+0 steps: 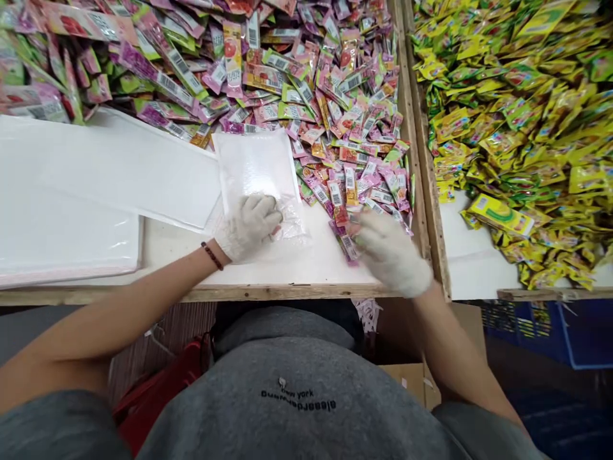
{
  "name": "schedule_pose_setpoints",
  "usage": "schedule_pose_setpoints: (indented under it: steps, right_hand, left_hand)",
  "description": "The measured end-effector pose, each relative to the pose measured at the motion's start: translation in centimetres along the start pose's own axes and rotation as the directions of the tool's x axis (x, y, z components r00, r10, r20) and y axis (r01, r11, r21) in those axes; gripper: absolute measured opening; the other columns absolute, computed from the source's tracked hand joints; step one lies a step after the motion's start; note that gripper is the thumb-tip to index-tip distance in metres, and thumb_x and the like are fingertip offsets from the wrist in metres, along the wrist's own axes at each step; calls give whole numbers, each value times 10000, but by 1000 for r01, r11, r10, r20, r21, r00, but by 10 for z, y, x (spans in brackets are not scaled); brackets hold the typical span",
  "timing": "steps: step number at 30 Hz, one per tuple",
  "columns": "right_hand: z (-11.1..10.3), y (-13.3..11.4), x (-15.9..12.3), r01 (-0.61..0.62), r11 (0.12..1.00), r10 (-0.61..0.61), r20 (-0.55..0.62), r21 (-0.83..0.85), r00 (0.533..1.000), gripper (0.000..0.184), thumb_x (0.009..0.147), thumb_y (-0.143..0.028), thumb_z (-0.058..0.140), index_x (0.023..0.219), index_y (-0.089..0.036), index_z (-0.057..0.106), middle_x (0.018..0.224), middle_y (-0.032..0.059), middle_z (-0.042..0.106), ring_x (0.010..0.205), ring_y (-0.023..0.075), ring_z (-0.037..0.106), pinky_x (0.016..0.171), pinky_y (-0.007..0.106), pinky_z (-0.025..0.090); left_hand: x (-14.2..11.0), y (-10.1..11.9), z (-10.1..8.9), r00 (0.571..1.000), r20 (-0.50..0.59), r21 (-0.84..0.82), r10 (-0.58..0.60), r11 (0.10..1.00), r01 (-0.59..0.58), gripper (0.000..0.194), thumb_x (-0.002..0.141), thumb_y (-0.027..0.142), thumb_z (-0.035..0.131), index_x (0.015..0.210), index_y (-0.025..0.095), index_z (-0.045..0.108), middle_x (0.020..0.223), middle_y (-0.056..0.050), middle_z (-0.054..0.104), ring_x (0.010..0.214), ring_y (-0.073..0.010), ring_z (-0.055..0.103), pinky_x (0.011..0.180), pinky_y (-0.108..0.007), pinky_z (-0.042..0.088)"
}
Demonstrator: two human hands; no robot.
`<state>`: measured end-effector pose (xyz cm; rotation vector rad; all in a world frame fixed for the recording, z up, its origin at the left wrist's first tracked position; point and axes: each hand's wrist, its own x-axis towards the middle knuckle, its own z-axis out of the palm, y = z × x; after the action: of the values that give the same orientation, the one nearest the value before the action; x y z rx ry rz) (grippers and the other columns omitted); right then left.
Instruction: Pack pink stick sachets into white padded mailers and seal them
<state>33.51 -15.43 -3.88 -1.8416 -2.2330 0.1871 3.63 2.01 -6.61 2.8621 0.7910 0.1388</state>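
My left hand, in a white glove, has its fingers curled at the near end of a clear plastic bag. The bag lies flat on the table, and its crinkled near edge shows beside my fingers. My right hand, also gloved, is at the near edge of a heap of small pink, purple and green stick packets. Motion blurs its fingers, so whether they grip a packet is unclear. A purple packet lies just left of that hand.
A stack of flat clear bags lies at the left, with more bags fanned beside it. Wooden strips divide the pink heap from yellow packets at the right. A wooden rim runs along the table's front. Below right stands a blue crate.
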Motion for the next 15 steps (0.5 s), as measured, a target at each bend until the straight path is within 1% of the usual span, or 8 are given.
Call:
schedule_pose_setpoints:
  steps: [1,3,5,6,9,11,13,15]
  right_hand:
    - [17,-15,17,134,990,-137,89,37,987,380,990,-213,574,1350,-230,696,1505,151,650,1461,331,531,1216,577,420]
    - [46,-36,47,270,958,-285,208,101,935,383,978,-202,592,1345,-220,700,1544,154,628,1487,343,506,1220,611,393]
    - [63,-42,67,308,936,-342,245,170,907,308,981,-193,571,1240,-192,737,1497,171,661,1441,340,551,1182,594,424]
    - [68,-41,73,300,930,-346,233,213,909,272,991,-196,546,1172,-186,749,1447,170,693,1397,327,588,1160,569,446]
    - [68,-33,83,179,915,-249,158,362,955,262,1017,-239,478,1039,-207,736,1227,128,772,1197,279,684,1065,474,508]
    - [63,-31,90,19,903,-98,162,429,982,263,1024,-290,462,997,-214,712,1055,100,768,1022,257,696,959,416,531]
    - [57,-33,100,-157,877,65,212,453,975,259,1020,-343,470,944,-215,682,926,71,727,885,233,660,850,361,520]
    - [53,-37,113,-296,846,192,266,443,945,255,1009,-370,488,896,-215,656,866,53,699,832,216,625,790,324,492]
  left_hand:
    - [-9,4,0,1000,16,2,8,1000,-9,262,1001,413,559,971,205,715,1146,-160,682,1119,-348,613,910,-509,503]
    - [-30,6,-3,998,59,-30,39,999,-37,384,965,578,615,947,206,711,1121,-158,678,1092,-352,619,877,-496,524]
    - [-53,4,-8,996,82,-83,23,996,-16,454,894,642,692,999,201,709,1171,-165,683,1104,-363,626,912,-514,539]
    - [-64,1,-11,997,81,-115,-6,993,15,422,887,598,713,1020,199,703,1202,-170,685,1125,-367,630,941,-524,541]
    - [-87,-12,-16,991,53,-267,-125,954,135,201,950,394,619,1003,207,668,1190,-155,706,1119,-328,660,967,-494,553]
    - [-89,-21,-19,968,40,-383,-247,891,243,168,990,348,523,1000,227,640,1034,-108,720,968,-268,680,859,-429,561]
    - [-82,-28,-22,918,62,-449,-391,811,376,177,1001,372,490,932,246,593,825,-49,669,771,-221,628,708,-372,506]
    - [-70,-34,-27,859,114,-454,-500,743,492,220,983,377,497,804,251,511,680,-8,571,657,-192,541,634,-345,418]
